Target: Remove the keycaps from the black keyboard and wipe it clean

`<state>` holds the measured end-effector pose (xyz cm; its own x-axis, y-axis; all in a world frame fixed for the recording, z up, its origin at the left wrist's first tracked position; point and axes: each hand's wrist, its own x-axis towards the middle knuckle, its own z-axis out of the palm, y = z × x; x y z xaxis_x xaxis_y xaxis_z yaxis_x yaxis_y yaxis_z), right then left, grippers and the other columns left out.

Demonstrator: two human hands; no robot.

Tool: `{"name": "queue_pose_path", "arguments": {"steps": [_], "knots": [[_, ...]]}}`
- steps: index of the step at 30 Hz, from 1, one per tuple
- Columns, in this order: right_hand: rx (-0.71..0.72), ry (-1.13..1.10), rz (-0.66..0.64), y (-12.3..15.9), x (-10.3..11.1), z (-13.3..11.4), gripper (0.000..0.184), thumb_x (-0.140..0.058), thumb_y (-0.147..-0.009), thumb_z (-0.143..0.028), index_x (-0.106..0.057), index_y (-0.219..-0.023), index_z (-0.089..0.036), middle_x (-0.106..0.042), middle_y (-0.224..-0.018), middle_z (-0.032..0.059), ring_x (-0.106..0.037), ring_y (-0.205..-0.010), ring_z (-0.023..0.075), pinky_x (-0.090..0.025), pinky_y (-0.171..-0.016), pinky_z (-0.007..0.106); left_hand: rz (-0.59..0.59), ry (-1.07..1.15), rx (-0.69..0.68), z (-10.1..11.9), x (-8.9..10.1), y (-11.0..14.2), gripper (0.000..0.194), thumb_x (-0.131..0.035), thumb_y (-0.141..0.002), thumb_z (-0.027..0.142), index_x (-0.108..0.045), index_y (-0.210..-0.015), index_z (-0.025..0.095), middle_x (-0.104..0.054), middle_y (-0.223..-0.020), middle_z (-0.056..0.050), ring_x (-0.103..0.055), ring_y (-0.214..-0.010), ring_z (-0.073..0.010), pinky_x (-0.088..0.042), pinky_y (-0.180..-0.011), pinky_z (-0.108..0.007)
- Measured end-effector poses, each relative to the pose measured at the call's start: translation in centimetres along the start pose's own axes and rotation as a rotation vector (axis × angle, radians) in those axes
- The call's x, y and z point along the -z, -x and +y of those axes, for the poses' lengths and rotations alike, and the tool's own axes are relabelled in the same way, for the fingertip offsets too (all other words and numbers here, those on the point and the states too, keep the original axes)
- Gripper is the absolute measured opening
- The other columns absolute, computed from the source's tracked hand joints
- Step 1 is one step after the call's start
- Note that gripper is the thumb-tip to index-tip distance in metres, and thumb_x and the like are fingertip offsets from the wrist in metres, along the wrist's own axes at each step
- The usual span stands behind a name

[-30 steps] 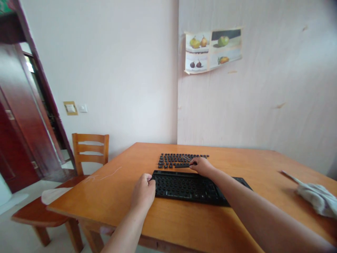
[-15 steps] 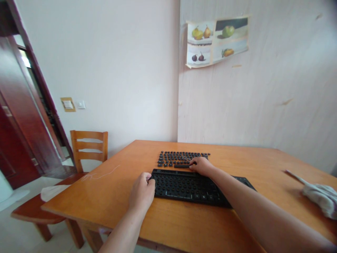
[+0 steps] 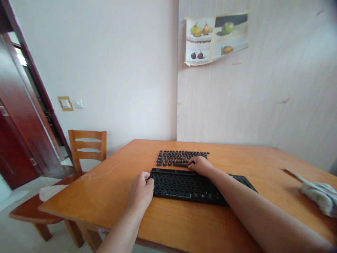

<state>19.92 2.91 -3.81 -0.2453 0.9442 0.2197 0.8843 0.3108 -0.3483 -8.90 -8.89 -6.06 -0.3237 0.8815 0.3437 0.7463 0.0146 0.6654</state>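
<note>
The flat black plastic keyboard (image 3: 179, 184) seems kept still, gripped by the left hand (image 3: 140, 191); behind it, the right hand (image 3: 200, 166) has an unclear grip.

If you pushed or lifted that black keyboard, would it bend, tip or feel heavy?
The keyboard would probably stay fairly stiff: its edges run straight. It may be light for its size, since it looks thin. Pushed, it would likely slide rather than tip, being broad and low on the table.
</note>
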Motion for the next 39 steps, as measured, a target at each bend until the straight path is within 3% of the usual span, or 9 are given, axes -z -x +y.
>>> {"name": "queue_pose_path", "arguments": {"steps": [9, 14, 29, 39], "knots": [[0.117, 0.008, -0.045, 0.7, 0.7, -1.4, 0.025, -0.054, -0.084, -0.031, -0.073, -0.100, -0.026, -0.073, -0.098, 0.0020, -0.064, -0.090, 0.0180, -0.043, -0.076, 0.024, -0.021, -0.022, 0.008, 0.7, 0.5, 0.1, 0.019, -0.046, -0.083, 0.028, -0.059, -0.096, 0.024, -0.070, -0.101, -0.005, -0.065, -0.094, -0.0201, -0.045, -0.075, -0.027], [0.152, 0.047, -0.064, 0.9, 1.1, -2.4, 0.030, -0.051, -0.087, -0.035, -0.073, -0.106, -0.027, -0.071, -0.100, 0.0057, -0.063, -0.092, 0.0209, -0.043, -0.079, 0.027, -0.033, -0.028, 0.012, 0.6, 0.6, 0.1, 0.020, -0.046, -0.084, 0.028, -0.060, -0.097, 0.023, -0.070, -0.101, -0.005, -0.065, -0.093, -0.0201, -0.046, -0.073, -0.027], [0.145, 0.095, -0.099, 0.8, 1.0, -3.0, 0.030, -0.052, -0.086, -0.035, -0.074, -0.105, -0.028, -0.067, -0.099, 0.0082, -0.063, -0.090, 0.0226, -0.044, -0.081, 0.030, -0.028, -0.042, 0.005, 0.5, 0.4, 0.1, 0.018, -0.047, -0.083, 0.029, -0.060, -0.095, 0.024, -0.071, -0.099, -0.005, -0.065, -0.091, -0.0202, -0.044, -0.072, -0.027], [0.165, -0.010, -0.080, 0.9, 1.3, -3.0, 0.026, -0.056, -0.083, -0.031, -0.074, -0.101, -0.027, -0.072, -0.094, 0.0040, -0.064, -0.088, 0.0199, -0.043, -0.077, 0.026, -0.031, -0.054, 0.015, 0.4, 0.4, 0.2, 0.020, -0.047, -0.083, 0.029, -0.061, -0.096, 0.024, -0.071, -0.102, -0.005, -0.065, -0.092, -0.0202, -0.044, -0.072, -0.027]]}}
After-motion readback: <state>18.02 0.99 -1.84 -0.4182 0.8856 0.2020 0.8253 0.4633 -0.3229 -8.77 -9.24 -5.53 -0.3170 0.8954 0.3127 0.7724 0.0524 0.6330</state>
